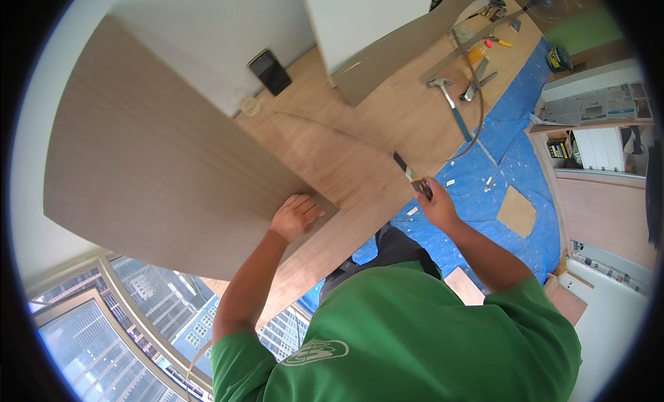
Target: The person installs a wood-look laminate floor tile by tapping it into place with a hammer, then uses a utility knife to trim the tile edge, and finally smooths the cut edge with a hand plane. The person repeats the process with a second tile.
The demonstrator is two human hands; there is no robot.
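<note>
From where I stand, the person in the green shirt (415, 326) has the left hand (297, 216) on a big brown wood-grain panel (166, 153), right by its near corner. Those fingers lie close together, slightly bent, over the panel's face; the thumb is hard to make out, so I cannot tell whether they also grip the edge. The panel slants across the left side of the plywood worktop (373, 132), toward the window (76, 346).

The right hand (437, 203) is off to the other side, above the worktop's edge, its fingers closed around a slim hand tool (419, 186) with an orange and black handle. The tool's dark tip points up and to the left, away from the body, and well apart from the panel.

Farther along the worktop, a dark phone (270, 72) stands tilted near the wall, with a small pale roll (250, 106) just beside it. A claw hammer (458, 115) with a teal grip lies near a thin curved strip (481, 104), and a bottle of orange liquid (477, 53) sits beyond them. Blue sheeting (477, 208) covers the floor, scattered with pale scraps
</note>
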